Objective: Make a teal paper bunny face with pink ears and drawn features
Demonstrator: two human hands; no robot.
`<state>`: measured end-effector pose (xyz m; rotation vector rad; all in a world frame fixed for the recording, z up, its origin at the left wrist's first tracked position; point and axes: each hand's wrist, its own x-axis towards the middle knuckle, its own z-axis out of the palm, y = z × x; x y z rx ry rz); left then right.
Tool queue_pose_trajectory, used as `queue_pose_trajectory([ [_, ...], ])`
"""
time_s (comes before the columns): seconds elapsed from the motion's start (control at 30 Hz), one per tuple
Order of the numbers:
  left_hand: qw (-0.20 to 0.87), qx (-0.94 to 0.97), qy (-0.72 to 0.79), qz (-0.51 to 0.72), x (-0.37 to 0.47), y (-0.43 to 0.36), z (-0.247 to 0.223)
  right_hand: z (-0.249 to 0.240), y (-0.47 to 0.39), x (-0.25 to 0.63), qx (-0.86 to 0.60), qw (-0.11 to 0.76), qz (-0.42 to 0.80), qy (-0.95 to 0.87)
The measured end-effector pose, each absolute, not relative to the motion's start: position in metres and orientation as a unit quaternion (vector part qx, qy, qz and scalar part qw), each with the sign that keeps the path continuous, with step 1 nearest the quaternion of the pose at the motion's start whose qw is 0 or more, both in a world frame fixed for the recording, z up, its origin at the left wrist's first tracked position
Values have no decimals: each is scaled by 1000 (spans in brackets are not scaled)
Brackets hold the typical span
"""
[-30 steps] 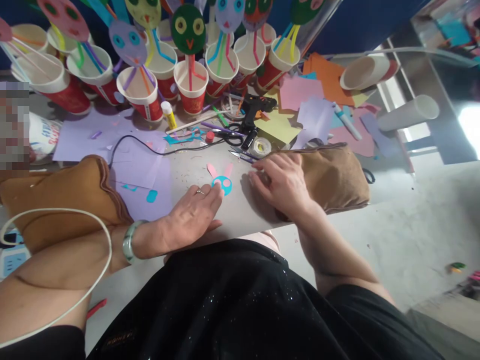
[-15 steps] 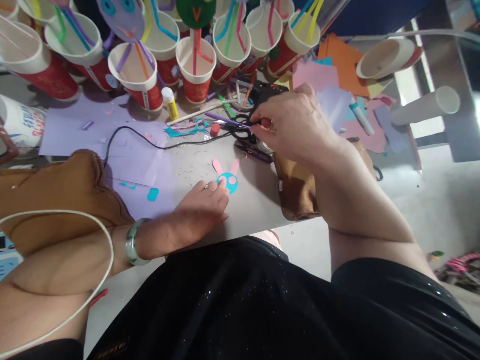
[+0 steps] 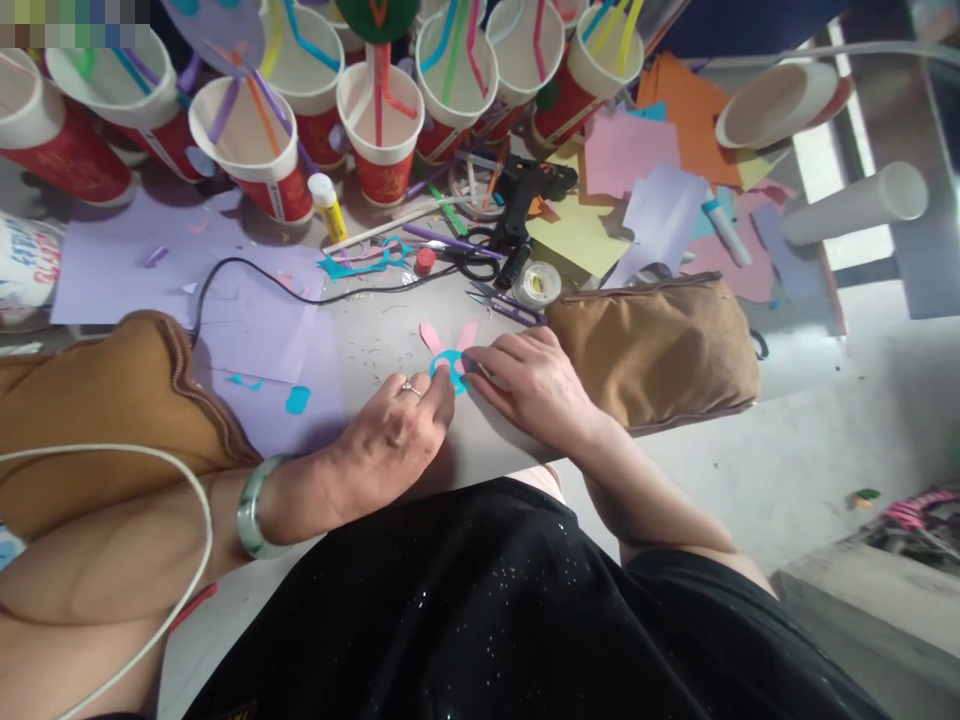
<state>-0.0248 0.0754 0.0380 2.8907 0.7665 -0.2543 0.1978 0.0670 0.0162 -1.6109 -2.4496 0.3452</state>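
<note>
Rabbit-face cutout [image 3: 448,374], blue, pink-eared, flat on bench [image 3: 493,440] near front edge. Left hand [image 3: 397,430]: knuckles bent, fingertips on cutout. Right hand [image 3: 534,385]: angled inward, fingertips at cutout's right side. Either grip: pinching or open, cannot tell. Open room: leftward, to purple paper [image 3: 259,335].

You sit at a pale grey worktop [image 3: 379,345] whose near edge slants across your view. Beyond its far side stands a dark blue surface [image 3: 750,25], plain but too cropped to identify. To the right, bright white strips [image 3: 825,165] alternate with grey ones. The pale floor [image 3: 817,430] catches a soft sheen and carries small specks.
</note>
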Motion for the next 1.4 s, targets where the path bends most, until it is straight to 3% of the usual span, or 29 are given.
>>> queue_pose_trajectory([
  [0.43,29,964,265,18,-27,76,29,-1,73,198,-558,72,62,-825],
  [0.93,17,964,266,5,-26,74,31,-8,80,203,-570,193,85,-794],
  [1.3,8,972,236,23,-29,78,17,7,50,203,-477,307,-77,-820],
  [1.4,0,972,234,29,-29,77,16,10,37,213,-469,295,-89,-827],
])
